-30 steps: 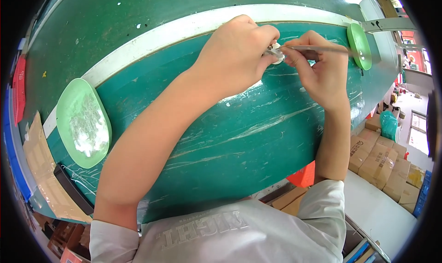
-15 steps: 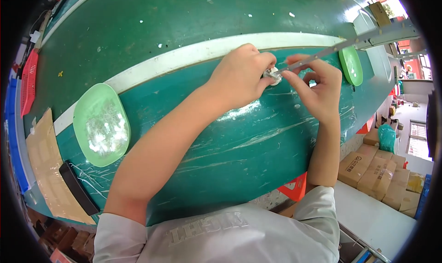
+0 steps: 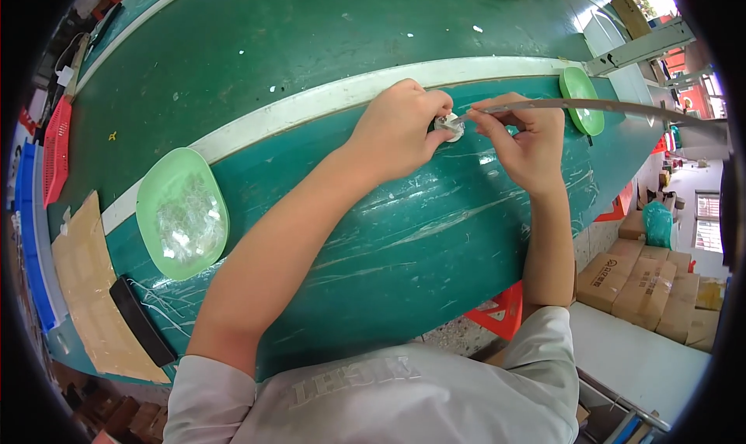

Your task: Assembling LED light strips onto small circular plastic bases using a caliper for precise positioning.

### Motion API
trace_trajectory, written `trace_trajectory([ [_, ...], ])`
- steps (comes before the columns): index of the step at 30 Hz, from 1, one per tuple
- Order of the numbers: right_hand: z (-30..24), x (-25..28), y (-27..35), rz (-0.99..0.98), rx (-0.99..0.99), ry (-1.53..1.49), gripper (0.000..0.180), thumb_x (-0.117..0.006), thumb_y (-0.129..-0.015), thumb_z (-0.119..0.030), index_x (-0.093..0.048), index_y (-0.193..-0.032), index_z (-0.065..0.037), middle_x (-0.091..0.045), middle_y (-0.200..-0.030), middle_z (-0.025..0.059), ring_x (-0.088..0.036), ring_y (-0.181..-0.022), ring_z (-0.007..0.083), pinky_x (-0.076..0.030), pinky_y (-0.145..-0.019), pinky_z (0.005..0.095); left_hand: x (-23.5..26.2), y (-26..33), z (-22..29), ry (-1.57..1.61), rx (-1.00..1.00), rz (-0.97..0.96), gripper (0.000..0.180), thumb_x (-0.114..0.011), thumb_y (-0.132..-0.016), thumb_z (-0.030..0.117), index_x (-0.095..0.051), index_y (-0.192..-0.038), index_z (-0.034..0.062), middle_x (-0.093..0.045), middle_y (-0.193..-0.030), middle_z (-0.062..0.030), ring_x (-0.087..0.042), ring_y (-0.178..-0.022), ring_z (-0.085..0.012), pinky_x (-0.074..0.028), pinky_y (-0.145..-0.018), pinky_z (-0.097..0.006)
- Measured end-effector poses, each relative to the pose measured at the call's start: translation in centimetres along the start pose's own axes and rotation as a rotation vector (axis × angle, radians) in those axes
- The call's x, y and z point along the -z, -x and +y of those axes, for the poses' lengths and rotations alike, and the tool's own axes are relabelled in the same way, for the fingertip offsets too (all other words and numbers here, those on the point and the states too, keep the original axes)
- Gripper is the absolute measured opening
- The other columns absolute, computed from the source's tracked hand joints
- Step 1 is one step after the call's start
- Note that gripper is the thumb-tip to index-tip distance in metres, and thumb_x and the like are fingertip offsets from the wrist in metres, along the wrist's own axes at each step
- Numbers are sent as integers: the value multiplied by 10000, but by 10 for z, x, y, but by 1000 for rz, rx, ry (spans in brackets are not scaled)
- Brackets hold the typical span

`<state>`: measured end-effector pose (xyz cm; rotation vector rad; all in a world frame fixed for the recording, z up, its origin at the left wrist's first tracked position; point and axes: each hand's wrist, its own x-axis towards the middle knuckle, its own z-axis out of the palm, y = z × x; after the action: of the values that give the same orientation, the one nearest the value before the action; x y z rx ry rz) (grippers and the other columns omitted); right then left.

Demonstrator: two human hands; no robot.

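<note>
left hand (image 3: 400, 129) — pinches small clear part (image 3: 450, 125) | right hand (image 3: 522, 139) — thin metal tool (image 3: 497, 110)

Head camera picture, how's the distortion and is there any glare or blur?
Head view: strong fisheye, so the white stripe on the green table bows and black corners frame the picture; daylight blows out the top right; both hands, left hand and right hand, look sharp.

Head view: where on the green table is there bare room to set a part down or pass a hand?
The near table is bare between the left green tray of clear parts and the forearms. Beyond the white stripe the far half is mostly bare too. It is crowded where the left hand pinches a small clear part, the right hand holds a thin tool, and by the right green tray.
</note>
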<state>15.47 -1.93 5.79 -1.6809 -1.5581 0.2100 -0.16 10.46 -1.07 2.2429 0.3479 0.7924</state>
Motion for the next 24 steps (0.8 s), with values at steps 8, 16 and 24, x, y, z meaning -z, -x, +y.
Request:
trace_trajectory([
  [8, 11, 1, 3, 31, 37, 116, 66, -790, -845, -11, -751, -864, 38, -753, -752, 114, -710, -637, 137, -554, -593, 259, 0, 3, 3, 23, -30, 42, 446, -836, -749, 166, -688, -1142, 16, -740, -1086, -164, -654, -958, -347, -531, -889, -431],
  [16, -31, 30, -79, 200, -55, -93, 110, -758, -920, -55, -727, -877, 41, -762, -854, 89, -694, -725, 107, -559, -659, 255, 15, 5, 9, 119, -32, 346, 244, -706, -821, 164, -548, -932, 14, -557, -925, -189, -563, -899, -396, -466, -777, -469],
  [24, -2, -97, -336, 92, 161, 158, 232, -799, -854, -287, -781, -900, -60, -773, -751, 52, -737, -686, 158, -556, -662, 306, 1, 3, 9, 37, -96, 208, 165, -681, -821, 160, -603, -792, 18, -609, -814, -158, -609, -845, -360, -525, -767, -471],
])
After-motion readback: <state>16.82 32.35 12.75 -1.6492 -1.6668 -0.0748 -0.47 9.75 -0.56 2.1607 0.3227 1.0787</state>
